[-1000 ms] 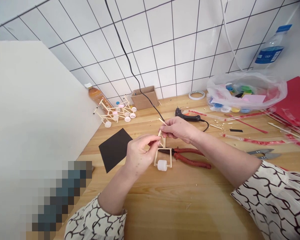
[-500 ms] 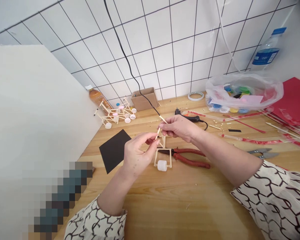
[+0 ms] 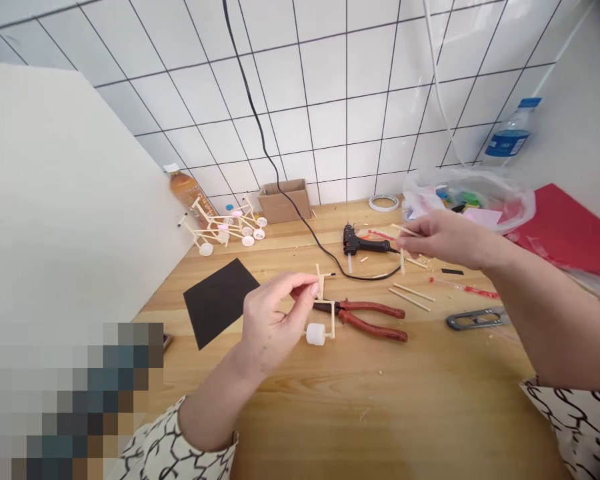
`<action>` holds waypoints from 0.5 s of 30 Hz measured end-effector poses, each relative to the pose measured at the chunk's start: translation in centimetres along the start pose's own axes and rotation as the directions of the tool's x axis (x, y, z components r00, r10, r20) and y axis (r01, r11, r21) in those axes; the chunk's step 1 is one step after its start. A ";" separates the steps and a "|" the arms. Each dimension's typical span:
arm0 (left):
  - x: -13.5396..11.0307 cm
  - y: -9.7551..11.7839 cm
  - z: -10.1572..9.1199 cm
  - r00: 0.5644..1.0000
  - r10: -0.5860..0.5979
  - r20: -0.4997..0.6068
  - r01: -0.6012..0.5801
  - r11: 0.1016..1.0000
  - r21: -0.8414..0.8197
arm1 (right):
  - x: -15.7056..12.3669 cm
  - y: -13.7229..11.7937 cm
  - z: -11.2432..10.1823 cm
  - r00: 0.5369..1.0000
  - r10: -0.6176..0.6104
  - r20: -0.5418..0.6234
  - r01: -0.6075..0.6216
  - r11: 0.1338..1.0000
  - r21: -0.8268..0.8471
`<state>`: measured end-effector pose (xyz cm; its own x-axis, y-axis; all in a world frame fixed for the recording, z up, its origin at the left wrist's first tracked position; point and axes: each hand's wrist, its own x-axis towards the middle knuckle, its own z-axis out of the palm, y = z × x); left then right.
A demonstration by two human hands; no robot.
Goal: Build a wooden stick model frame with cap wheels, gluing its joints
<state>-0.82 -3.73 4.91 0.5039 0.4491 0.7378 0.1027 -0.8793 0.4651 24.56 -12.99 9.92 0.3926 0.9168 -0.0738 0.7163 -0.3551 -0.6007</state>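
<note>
On the bench [image 3: 380, 427], we find the right hand [image 3: 447, 239] drawn away from the left hand [image 3: 274, 317], ending their joint handling; just beside the left is the rollered frame [image 3: 316, 335]. The left grip pinches a slender piece [image 3: 319, 272], the right a pale stick [image 3: 406, 230].

No wording can be read with certainty. At the far right, the blue label [image 3: 506, 143] on the clear bottle [image 3: 519, 120] bears small white marks, too blurred to spell out, and at the far left pale lettering runs along the amber bottle [image 3: 183, 187], illegible. One white disc [image 3: 259, 235] near that bottle carries dark print, too small to decipher.
</note>
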 end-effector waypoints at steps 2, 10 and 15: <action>-0.2 0.7 0.2 0.999 0.016 0.035 -0.014 0.999 -0.045 | -0.6 1.3 -0.2 0.996 0.082 0.045 -0.062 0.939 -0.338; -1.6 2.5 1.3 0.975 -0.003 0.223 0.050 0.978 -0.205 | -1.5 5.1 -0.1 0.945 0.327 0.011 -0.228 0.681 -0.695; -2.7 3.3 1.4 0.932 -0.058 0.357 0.152 0.958 -0.242 | -1.6 5.9 0.2 0.912 0.411 -0.002 -0.276 0.610 -0.743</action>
<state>-0.62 -8.08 3.77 0.7702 0.4129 0.4861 -0.0323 -0.7360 0.6762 28.02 -16.48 6.34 0.6529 0.6899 -0.3127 0.7572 -0.6053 0.2455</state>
